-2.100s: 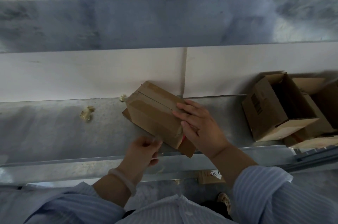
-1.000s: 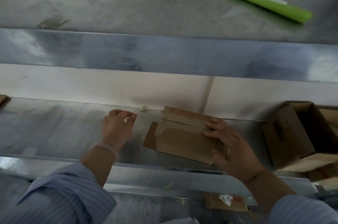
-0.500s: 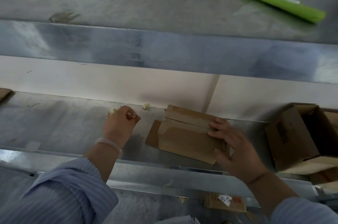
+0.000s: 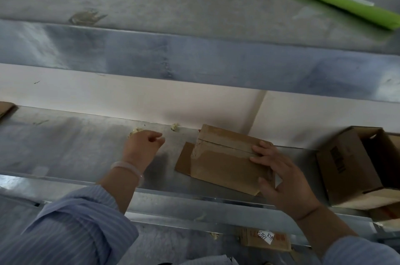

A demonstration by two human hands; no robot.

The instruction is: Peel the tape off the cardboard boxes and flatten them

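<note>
Fingers of your right hand (image 4: 283, 180) lie spread and straight over the right end of the cardboard box (image 4: 223, 163), thumb at its near edge. The box sits on the metal shelf (image 4: 75, 152). Your left hand (image 4: 141, 147), left of the box, is curled just beside a tape wad (image 4: 136, 130). Pinching anything? Can't tell. An open carton (image 4: 350, 169) stands at the right.
</note>
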